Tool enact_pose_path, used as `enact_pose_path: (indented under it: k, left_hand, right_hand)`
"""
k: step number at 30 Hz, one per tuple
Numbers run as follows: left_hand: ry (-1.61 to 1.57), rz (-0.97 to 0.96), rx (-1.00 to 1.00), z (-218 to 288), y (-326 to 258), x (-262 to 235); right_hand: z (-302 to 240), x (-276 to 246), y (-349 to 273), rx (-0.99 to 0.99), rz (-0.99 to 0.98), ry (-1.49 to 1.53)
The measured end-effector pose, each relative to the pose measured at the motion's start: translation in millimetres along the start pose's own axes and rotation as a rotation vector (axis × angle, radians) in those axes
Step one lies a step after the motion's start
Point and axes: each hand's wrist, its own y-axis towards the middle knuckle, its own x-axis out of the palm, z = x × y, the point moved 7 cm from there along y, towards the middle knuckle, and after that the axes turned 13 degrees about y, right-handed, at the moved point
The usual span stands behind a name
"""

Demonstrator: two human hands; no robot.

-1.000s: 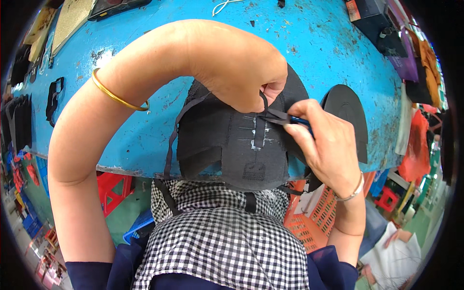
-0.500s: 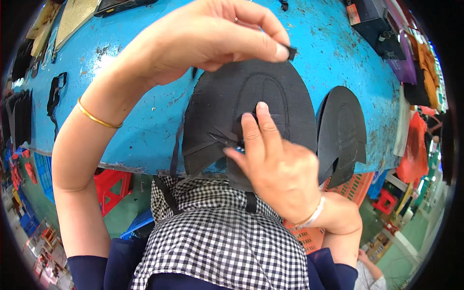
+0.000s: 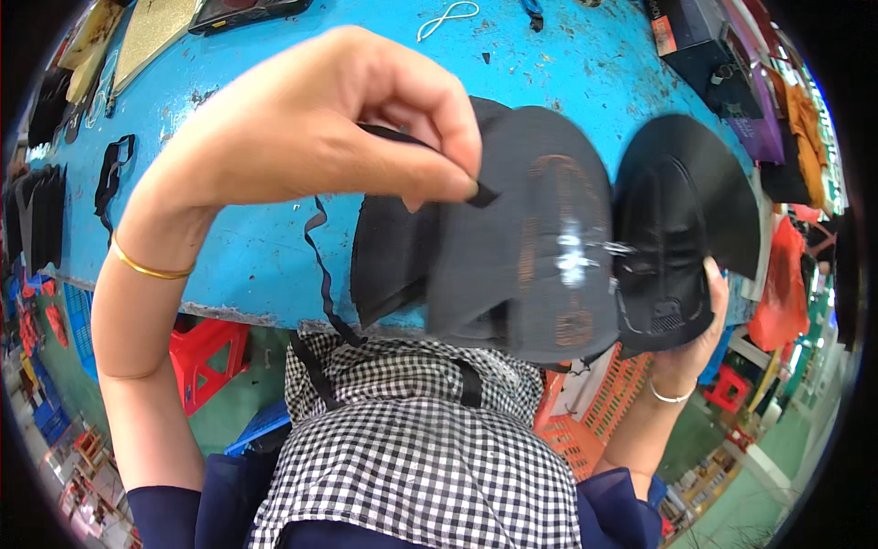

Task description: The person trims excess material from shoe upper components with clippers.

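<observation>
My left hand (image 3: 402, 128) is raised over the blue table, thumb and fingertips pinched on a small black scrap (image 3: 485, 195). At the right, my right hand (image 3: 704, 320) grips the lower edge of a black shoe upper (image 3: 663, 265) that has a curved stitched outline; most of the fingers are behind it. Beside it, a blurred black upper (image 3: 562, 274) with brown stitching and a bright patch overhangs the table's front edge. Whether the two are joined cannot be told. Another black piece (image 3: 389, 256) lies partly under the blurred one.
A dark ribbon (image 3: 320, 256) hangs at the table's front edge. On the blue table (image 3: 247, 256) lie a black strap (image 3: 110, 183), a white cord loop (image 3: 448, 18) and a black box (image 3: 704, 64). Below are a red stool (image 3: 206, 357) and an orange crate (image 3: 585, 435).
My left hand has moved left and down with the scrap. My right hand has gone from the middle piece to the right-hand upper, and a brown-stitched face now shows. The small snips are no longer visible.
</observation>
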Motion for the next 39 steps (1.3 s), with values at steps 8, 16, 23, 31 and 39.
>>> enact_pose_path:
  k: [8, 16, 23, 31, 39]
  left_hand:
    - [0.091, 0.117, 0.336, 34.8, 28.6, 31.6]
    - [-0.12, 0.261, 0.163, 18.1, 23.6, 19.6]
    - [0.086, -0.059, 0.01, -3.8, 35.5, 55.8]
    - [0.454, 0.187, 0.075, 8.9, 28.7, 57.8]
    - [-0.066, -0.081, -0.282, 2.3, 17.7, 64.9]
  right_hand:
    - [15.4, -50.0, -23.9, 0.057, 0.155, 0.112]
    - [18.2, -27.7, -30.8, -0.001, 0.057, 0.017]
    - [24.6, -30.1, -37.2, 0.02, 0.076, -0.115]
    - [4.9, -45.8, -47.9, -0.289, -0.01, -0.56]
    - [16.5, -53.6, -41.4, -0.169, 0.016, 0.284]
